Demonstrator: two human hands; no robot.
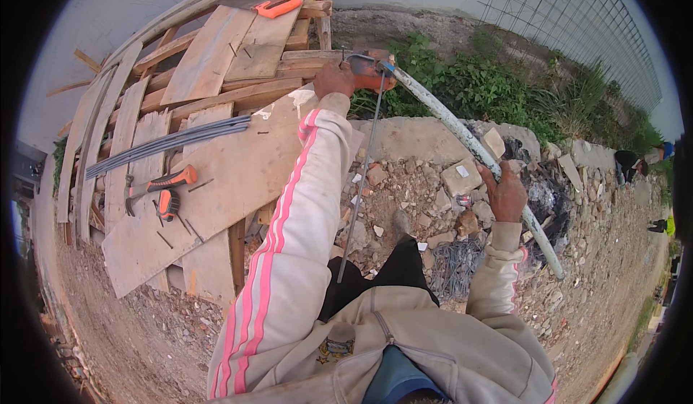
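My right hand (505, 193) is wrapped around a long white, paint-worn pipe (455, 126), with the pipe's lower end sticking out past it. The pipe's far end meets a rusty orange metal fixture (374, 79) at the corner of the wooden bench. A thin grey steel rod (362, 180) runs from that fixture down toward my legs. Beside the fixture, my left hand (333, 79) is closed at the bench edge; what its fingers hold is hidden.
On the plank bench (216, 180) lie a bundle of grey rods (170, 144), a hammer (162, 182), a tape measure (168, 205), several nails and an orange-handled handsaw (278, 7). Rubble (462, 180), coiled wire (456, 268) and plants (462, 86) surround it. Wire mesh (577, 21) leans behind.
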